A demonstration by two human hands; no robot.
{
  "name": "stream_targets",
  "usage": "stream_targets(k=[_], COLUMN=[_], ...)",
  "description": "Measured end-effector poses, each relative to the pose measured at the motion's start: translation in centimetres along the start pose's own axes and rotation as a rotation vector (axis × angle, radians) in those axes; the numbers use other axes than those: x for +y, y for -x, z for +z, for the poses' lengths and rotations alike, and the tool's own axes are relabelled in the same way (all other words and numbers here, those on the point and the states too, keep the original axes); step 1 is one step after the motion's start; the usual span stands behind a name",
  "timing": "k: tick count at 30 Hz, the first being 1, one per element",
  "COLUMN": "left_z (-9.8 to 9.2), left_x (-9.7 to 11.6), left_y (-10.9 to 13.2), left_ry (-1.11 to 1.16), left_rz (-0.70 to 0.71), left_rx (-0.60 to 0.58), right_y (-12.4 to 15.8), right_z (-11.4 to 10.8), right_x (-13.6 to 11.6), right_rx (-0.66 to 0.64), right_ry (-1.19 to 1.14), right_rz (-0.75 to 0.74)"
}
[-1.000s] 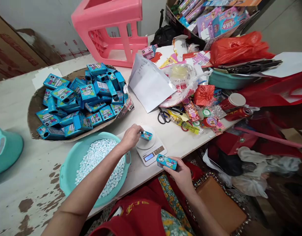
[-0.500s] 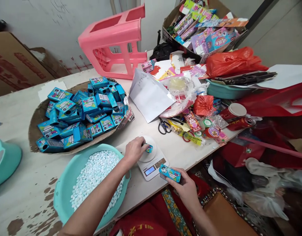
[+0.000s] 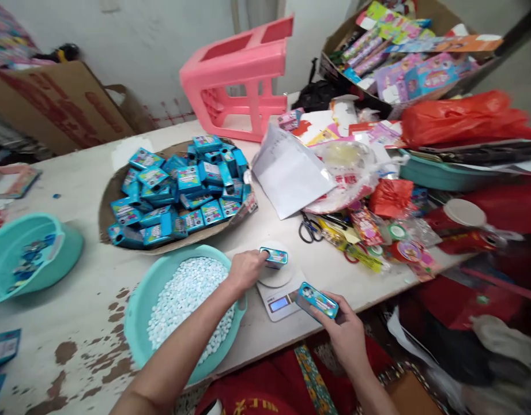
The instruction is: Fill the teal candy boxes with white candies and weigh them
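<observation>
My left hand pinches a small blue tin that rests on the round plate of a white digital scale. My right hand grips the end of a second blue tin just right of the scale, near the table's front edge. A teal basin full of small white candies lies under my left forearm.
A shallow brown tray heaped with blue boxes sits behind the basin. Another teal basin is at the far left. Scissors, papers, bags and toy packs crowd the right side. A pink stool lies tipped at the back.
The view has shifted left, bringing the far-left basin into sight. My left hand has drawn back to the tin's left end on the scale. The right hand still holds its tin.
</observation>
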State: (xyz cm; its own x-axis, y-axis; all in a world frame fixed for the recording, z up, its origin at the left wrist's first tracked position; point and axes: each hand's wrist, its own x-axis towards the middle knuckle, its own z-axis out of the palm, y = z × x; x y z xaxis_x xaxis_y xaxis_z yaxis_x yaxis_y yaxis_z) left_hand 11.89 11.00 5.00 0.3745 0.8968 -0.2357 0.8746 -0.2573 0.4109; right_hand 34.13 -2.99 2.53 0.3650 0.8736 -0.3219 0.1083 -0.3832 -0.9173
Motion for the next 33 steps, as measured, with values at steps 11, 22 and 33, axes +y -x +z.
stream_targets(k=[11,22,33], left_z=[-9.2,-6.0,-13.4], left_x=[-18.4,-27.3,-20.3], left_y=[23.8,24.6,2.3], left_ry=[-0.026,-0.072,0.233], left_rz=[-0.906,-1.449,-0.883], left_rx=[0.847,0.502,0.472], right_y=[-6.6,-2.6,1.9], right_z=[10.2,6.4,9.4], right_x=[-0.1,-3.6,-5.0], right_rx=[-0.003,0.262,0.001], right_ry=[0.123,0.234,0.274], right_rz=[-0.238,-0.274,-0.684])
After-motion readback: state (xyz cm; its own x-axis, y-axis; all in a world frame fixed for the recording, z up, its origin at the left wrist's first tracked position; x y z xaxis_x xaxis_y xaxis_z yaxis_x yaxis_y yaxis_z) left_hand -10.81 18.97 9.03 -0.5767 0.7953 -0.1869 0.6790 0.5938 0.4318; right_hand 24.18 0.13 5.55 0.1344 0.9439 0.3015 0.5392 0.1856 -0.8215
